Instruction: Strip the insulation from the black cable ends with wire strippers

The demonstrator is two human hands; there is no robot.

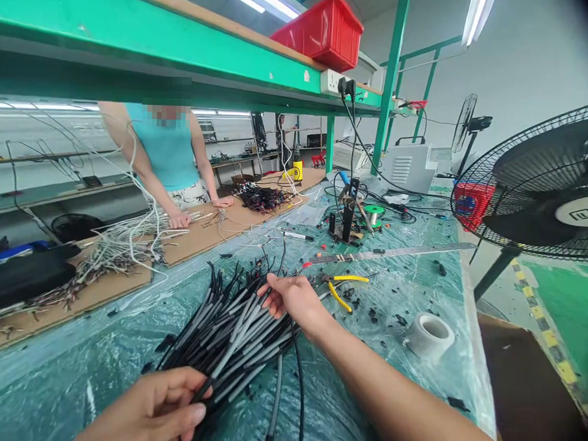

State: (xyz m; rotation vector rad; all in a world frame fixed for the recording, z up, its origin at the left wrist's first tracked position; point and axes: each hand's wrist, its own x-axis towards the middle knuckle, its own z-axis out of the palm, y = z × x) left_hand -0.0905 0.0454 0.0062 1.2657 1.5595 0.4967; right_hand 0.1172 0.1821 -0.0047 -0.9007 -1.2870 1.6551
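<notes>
A thick bundle of black and grey cables (232, 334) lies fanned out on the plastic-covered workbench (365, 377). My left hand (157, 409) is at the near end of the bundle, fingers and thumb pinched round a few cables. My right hand (294, 301) reaches across to the far side of the bundle, its fingers curled on the cables' upper ends. Yellow-handled pliers (342, 290) lie just beyond my right hand.
A roll of white tape (429, 334) sits to the right. A metal ruler (394, 252), a soldering stand (349, 213) and solder spool (374, 213) are further back. A person in a teal top (168, 152) leans on cardboard (211, 234) among white wires (119, 246). A black fan (541, 184) stands right.
</notes>
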